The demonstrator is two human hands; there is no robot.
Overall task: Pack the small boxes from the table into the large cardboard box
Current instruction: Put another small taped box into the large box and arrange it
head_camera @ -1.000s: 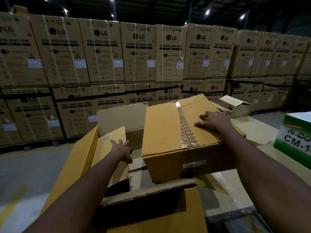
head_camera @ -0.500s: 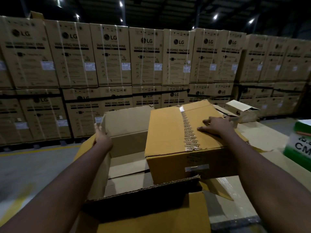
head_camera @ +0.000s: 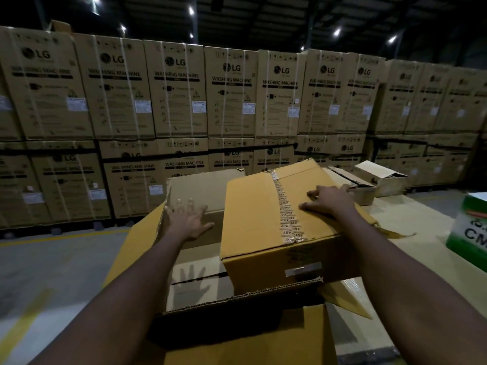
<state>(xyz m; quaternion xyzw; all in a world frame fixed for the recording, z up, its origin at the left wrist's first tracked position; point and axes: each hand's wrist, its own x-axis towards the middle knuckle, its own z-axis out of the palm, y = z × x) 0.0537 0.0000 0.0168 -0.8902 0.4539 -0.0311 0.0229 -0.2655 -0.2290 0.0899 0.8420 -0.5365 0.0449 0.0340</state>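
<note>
Behind the large cardboard box [head_camera: 137, 246] rise LG cartons [head_camera: 179, 93]; green carton [head_camera: 471, 233] right.

Two bare arms of one person, seen from the wearer's own viewpoint. The left forearm [head_camera: 126, 293] fills the lower left of the frame and the right forearm [head_camera: 395, 264] the lower right, both uncovered from frame edge to wrist. The left hand [head_camera: 188, 219], left of centre, is bare and blurred, its fingers [head_camera: 190, 206] soft-edged. The right hand [head_camera: 329, 201], right of centre, is bare and sharper, its fingers [head_camera: 313, 193] distinctly outlined.
</note>
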